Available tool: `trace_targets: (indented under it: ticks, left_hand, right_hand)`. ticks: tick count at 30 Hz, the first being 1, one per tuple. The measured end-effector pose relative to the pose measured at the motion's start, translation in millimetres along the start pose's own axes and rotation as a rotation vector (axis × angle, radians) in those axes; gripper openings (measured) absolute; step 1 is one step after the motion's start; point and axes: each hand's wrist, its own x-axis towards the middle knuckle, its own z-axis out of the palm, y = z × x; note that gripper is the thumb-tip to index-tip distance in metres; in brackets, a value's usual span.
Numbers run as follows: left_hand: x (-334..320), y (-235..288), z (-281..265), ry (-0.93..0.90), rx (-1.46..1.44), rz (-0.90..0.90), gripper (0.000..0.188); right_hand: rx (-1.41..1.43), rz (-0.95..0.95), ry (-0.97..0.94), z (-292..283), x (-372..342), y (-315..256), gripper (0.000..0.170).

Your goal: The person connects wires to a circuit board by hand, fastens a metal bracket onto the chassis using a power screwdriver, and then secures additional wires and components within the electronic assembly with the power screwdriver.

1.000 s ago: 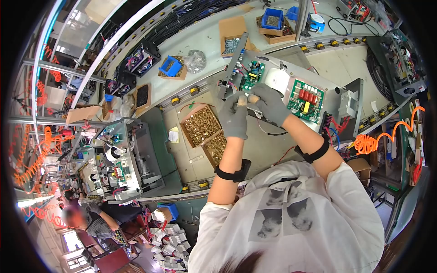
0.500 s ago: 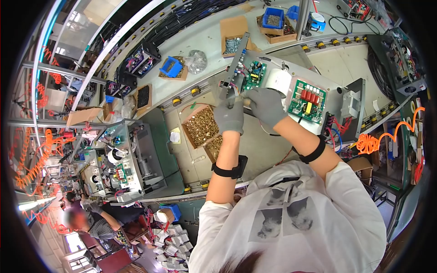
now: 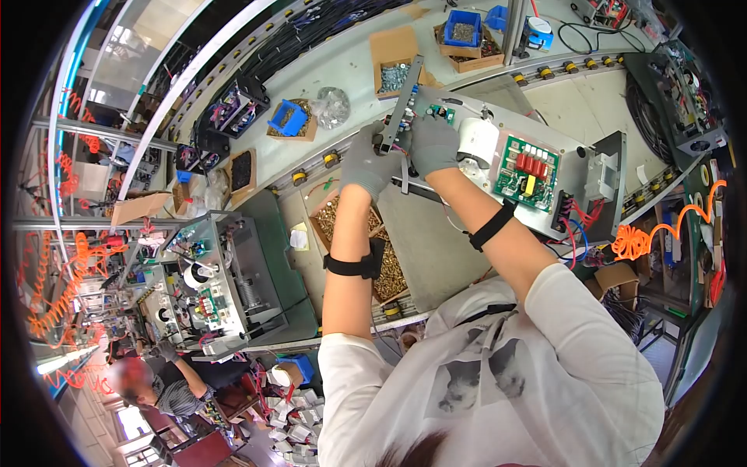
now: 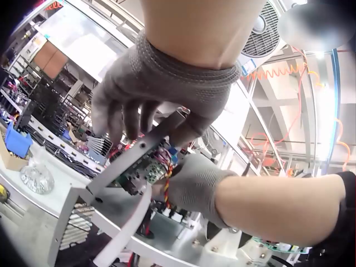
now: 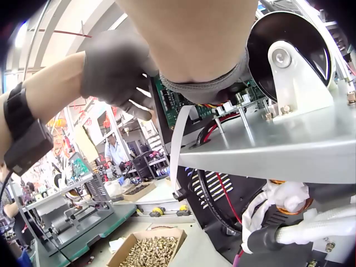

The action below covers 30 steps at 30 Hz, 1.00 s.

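In the head view a dark metal panel (image 3: 405, 97) stands at the left end of an open electronics chassis. My gloved left hand (image 3: 369, 162) is at the panel's near end; in the left wrist view its thumb and fingers straddle the panel's edge. My gloved right hand (image 3: 434, 146) reaches behind the panel, among twisted wires (image 4: 168, 192) and a small circuit board (image 4: 153, 168). The right fingertips are hidden there, and I cannot tell what they hold. A flat whitish strip (image 4: 127, 229) hangs down beside the right hand.
Right of my right hand are a white cylinder (image 3: 477, 140) and a green board (image 3: 527, 173) with red components. Brass fittings (image 5: 147, 253) fill a cardboard box below my left hand. Another open chassis (image 3: 226, 272) stands left; a blue bin (image 3: 289, 118) lies beyond the rollers.
Both hands, earlier close together in front of the chassis, have moved up and left to the panel. The left is now at its outer edge, the right behind it.
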Motion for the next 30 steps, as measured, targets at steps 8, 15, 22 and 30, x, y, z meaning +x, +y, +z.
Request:
trace_targets:
  ticks: [8,15,22,30]
  left_hand:
    - [13,-5,5,-0.132,0.013,0.01,0.055]
    - [28,-9,-7,-0.287,-0.193,-0.099,0.058]
    - [24,-6,-8,-0.269,-0.267,-0.087,0.052]
    - [19,-4,-4,-0.193,-0.312,-0.081,0.05]
  right_hand:
    - [0.06,-0.019,-0.127,-15,4,1,0.017]
    - [-0.012,0.044,-0.192,-17,9,-4,0.023]
    - [-0.039,0.001,-0.202,-19,8,-1,0.019]
    - [-0.023,0.044,-0.249,-18,11,-2,0.033]
